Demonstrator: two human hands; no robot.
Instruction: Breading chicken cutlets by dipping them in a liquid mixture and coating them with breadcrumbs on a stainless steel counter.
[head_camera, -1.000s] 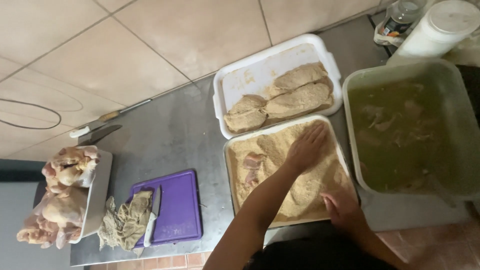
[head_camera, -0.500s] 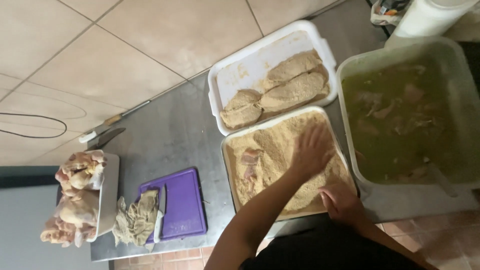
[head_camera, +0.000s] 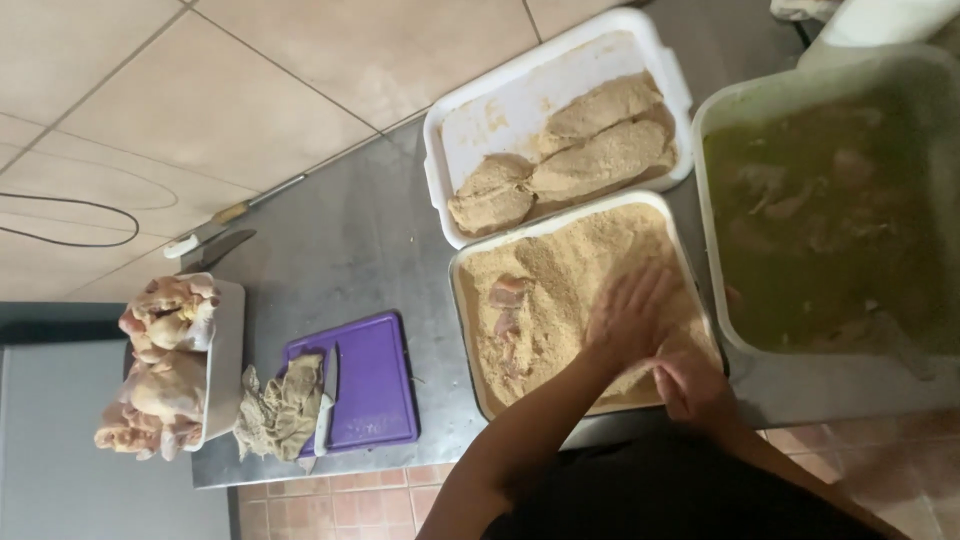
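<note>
A: Item, left hand (head_camera: 628, 318)?
B: Fingers spread flat on the breadcrumb tray (head_camera: 470, 300), slid nearer the right hand (head_camera: 690, 385); pressing continues.
A: Right?
B: Grip unclear. Meat piece (head_camera: 508, 305) lies beyond the fingertips.

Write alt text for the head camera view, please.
Both hands, left and right, press into a tray of breadcrumbs on a steel table. Nearby: breaded cutlets, green marinade tub, purple board, raw chicken.

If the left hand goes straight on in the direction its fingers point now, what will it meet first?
The left hand lies over the tray of breadcrumbs, fingers pointing up-right. Going on, it would probably meet this tray's far rim first, then the white tray holding breaded cutlets. The hand's height is unclear.
</note>
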